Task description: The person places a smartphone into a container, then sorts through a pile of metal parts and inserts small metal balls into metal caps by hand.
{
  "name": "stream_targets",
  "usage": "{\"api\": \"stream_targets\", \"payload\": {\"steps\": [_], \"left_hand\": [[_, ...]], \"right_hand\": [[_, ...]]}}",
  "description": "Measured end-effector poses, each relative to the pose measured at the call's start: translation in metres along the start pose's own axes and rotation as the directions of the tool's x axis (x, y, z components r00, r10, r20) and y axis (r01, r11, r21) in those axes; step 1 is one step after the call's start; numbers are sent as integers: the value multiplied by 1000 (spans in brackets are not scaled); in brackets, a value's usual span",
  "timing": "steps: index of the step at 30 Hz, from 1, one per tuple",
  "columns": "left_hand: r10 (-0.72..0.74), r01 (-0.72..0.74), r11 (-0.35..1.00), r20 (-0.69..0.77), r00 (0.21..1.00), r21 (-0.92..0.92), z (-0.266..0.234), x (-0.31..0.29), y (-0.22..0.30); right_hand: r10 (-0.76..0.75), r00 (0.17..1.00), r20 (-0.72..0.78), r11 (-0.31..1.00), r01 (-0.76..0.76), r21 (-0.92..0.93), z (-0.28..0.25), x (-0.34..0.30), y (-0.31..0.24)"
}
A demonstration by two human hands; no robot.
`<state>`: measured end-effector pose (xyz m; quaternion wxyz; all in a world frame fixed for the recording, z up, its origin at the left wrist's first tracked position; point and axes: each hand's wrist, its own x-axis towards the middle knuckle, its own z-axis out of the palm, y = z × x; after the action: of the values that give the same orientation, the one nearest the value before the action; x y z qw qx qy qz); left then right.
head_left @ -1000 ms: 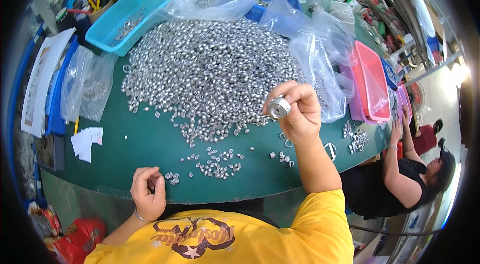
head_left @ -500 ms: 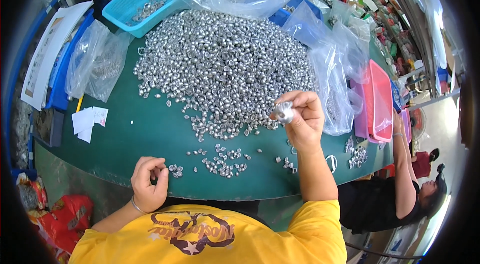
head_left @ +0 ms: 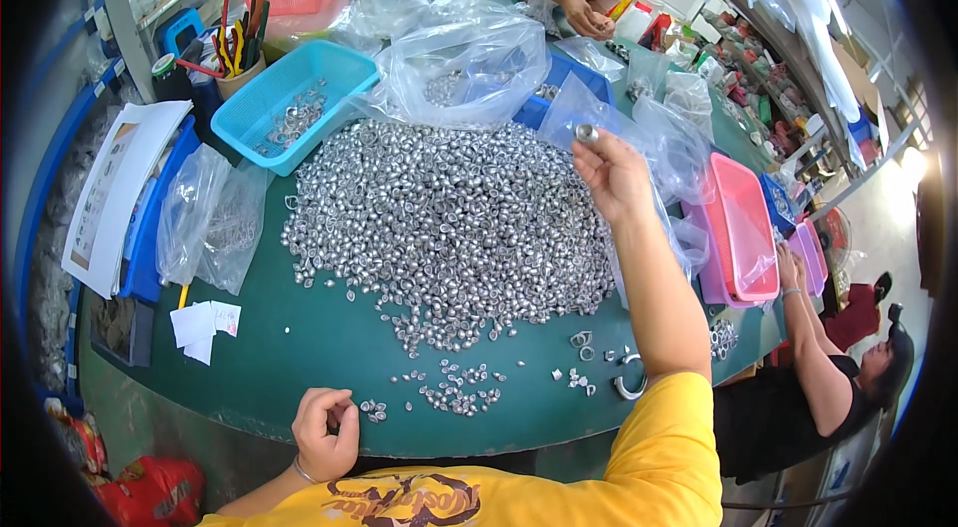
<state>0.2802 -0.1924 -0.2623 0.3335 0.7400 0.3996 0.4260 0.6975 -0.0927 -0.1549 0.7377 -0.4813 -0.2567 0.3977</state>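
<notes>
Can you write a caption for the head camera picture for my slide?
Right hand lifts a small silver part above a heap of silver pieces on a green table.

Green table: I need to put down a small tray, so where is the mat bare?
The green table is bare between the paper slips and the heap of silver metal pieces, above the left hand. Crowded: bags and baskets behind the heap, scattered pieces at the near edge.

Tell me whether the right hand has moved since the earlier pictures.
Yes. The right hand, pinching a small silver part, has reached farther out across the heap of silver parts, from its near edge toward the clear bags at its far right.
</notes>
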Motion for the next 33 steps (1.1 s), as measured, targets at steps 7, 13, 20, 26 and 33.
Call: {"api": "stream_targets", "payload": {"steps": [7, 13, 20, 26, 33], "left_hand": [[-14, 14, 1000, -3, 1000, -6, 0, 1, -2], [-21, 21, 1000, -16, 1000, 2, 0, 0, -2], [-57, 57, 998, -36, 998, 5, 1, -3, -5], [-60, 60, 998, -24, 998, -4, 2, -2, -2], [-34, 34, 999, -28, 999, 3, 1, -1, -2]], "right_hand": [[-81, 981, -178, 995, 69, -70, -11, 82, -16], [-127, 931, -342, 991, 131, -9, -16, 134, -28], [-97, 908, -408, 992, 120, 32, -12, 156, -26], [-177, 960, -218, 976, 201, 89, -21, 156, -30], [-443, 885, -140, 618, 189, -763, -37, 135, -28]]}}
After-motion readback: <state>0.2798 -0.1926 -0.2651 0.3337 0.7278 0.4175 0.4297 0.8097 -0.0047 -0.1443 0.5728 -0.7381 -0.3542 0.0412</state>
